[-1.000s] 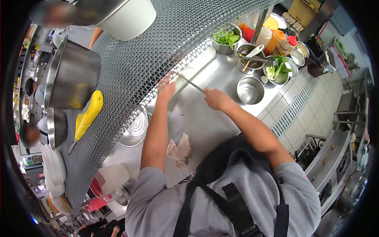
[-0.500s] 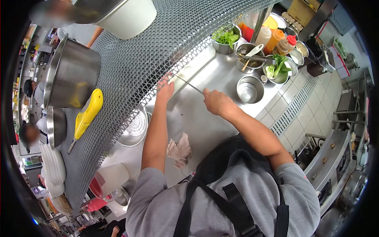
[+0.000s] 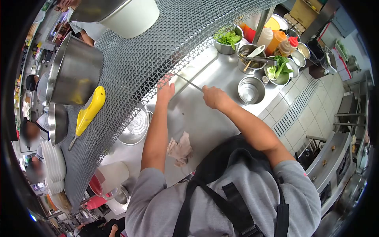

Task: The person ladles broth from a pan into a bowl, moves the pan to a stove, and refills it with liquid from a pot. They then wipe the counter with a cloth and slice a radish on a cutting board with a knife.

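Observation:
My right hand (image 3: 214, 97) is closed around the handle of a knife (image 3: 190, 82), whose thin blade shows nearly edge-on and points up and left. The blade reaches over a long white cutting board (image 3: 199, 63) on the steel counter (image 3: 205, 126). At the board's near left end is my left hand (image 3: 166, 91), close to the blade's tip. Its fingers are bent and partly covered by the mesh shelf mat, so what they hold is hidden. A crumpled, pale pinkish cloth (image 3: 180, 149) lies on the counter between my forearms.
Overhead, the grey mesh mat (image 3: 130, 59) carries a steel pot (image 3: 75, 71), a white tub (image 3: 130, 17) and a yellow-handled tool (image 3: 90, 110). Bowls of greens (image 3: 228, 37), an empty steel pot (image 3: 251, 90) and sauce bottles (image 3: 275, 41) stand at right. Other people are beyond the shelf.
The view has shifted very slightly. Both my hands stay in almost the same place, with the knife still in my right hand. People beyond the shelf have moved a little.

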{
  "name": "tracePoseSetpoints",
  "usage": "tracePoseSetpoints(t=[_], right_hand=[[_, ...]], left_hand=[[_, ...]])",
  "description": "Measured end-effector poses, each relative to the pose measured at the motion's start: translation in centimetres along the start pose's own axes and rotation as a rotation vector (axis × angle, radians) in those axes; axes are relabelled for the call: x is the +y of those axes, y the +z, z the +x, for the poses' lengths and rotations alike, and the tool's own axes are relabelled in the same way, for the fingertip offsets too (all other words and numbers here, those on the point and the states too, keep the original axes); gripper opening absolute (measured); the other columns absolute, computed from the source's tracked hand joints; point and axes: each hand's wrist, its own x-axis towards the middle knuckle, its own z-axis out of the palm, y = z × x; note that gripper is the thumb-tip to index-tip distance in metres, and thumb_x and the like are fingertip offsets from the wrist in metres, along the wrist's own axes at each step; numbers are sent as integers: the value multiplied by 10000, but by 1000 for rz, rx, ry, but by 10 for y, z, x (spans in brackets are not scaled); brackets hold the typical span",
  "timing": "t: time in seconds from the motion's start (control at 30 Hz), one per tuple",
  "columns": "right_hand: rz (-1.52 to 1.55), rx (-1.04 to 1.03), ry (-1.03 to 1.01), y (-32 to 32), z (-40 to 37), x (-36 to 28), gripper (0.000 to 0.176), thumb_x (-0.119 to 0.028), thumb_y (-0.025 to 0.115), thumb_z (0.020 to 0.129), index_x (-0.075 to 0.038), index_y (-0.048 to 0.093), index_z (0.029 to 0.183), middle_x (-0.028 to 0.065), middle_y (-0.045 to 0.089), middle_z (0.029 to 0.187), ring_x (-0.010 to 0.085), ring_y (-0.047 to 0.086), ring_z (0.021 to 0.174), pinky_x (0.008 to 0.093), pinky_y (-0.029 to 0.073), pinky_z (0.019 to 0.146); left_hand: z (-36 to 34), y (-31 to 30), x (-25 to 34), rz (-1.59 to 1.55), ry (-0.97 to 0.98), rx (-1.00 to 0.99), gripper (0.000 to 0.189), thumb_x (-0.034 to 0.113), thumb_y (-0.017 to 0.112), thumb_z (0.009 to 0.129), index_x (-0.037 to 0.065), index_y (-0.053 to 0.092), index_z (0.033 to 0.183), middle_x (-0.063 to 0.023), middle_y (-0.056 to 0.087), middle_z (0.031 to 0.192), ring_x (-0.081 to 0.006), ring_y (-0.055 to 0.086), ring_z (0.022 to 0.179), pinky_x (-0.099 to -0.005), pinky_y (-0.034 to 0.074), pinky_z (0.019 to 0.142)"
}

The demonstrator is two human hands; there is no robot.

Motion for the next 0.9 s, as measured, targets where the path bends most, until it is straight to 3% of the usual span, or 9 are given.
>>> tracePoseSetpoints(t=[0.5, 0.7, 0.83, 0.87, 0.9], right_hand=[[8, -96, 21, -19, -31, -16, 207, -59, 398, 868, 28, 497, 1027, 252, 608, 1014, 410, 615, 942, 457, 511, 793], [48, -88, 50, 18, 2, -8, 227, -40, 412, 858, 36, 486, 1058, 259, 599, 1035, 419, 602, 969, 464, 502, 813], [29, -68, 21, -4, -5, -12, 241, -43, 407, 859, 35, 486, 1073, 259, 597, 1046, 419, 597, 977, 462, 499, 821], [15, -73, 24, -9, -10, -15, 244, -43, 404, 860, 33, 490, 1075, 257, 596, 1054, 415, 596, 982, 461, 497, 825], [0, -80, 26, -13, -16, -19, 247, -44, 401, 860, 32, 493, 1077, 256, 594, 1062, 412, 595, 988, 459, 496, 828]], left_hand=[[0, 3, -5, -6, 0, 14, 388, -10, 605, 727, 109, 526, 1088, -122, 492, 1121, -358, 476, 1036, -415, 415, 884], [-1, 1, -4, -42, 22, 21, 419, -20, 611, 714, 106, 524, 1104, -142, 488, 1116, -371, 476, 1022, -417, 412, 882], [-7, -8, -4, -10, 8, -6, 398, 7, 598, 728, 109, 527, 1106, -142, 481, 1123, -366, 476, 1021, -418, 409, 885], [-9, 1, -16, 76, -137, -96, 468, 147, 587, 792, 107, 466, 1242, -140, 513, 1233, -309, 468, 1144, -434, 324, 1006], [-9, -2, -13, 76, -141, -96, 468, 147, 587, 792, 107, 466, 1242, -140, 513, 1233, -309, 468, 1144, -434, 324, 1006]])
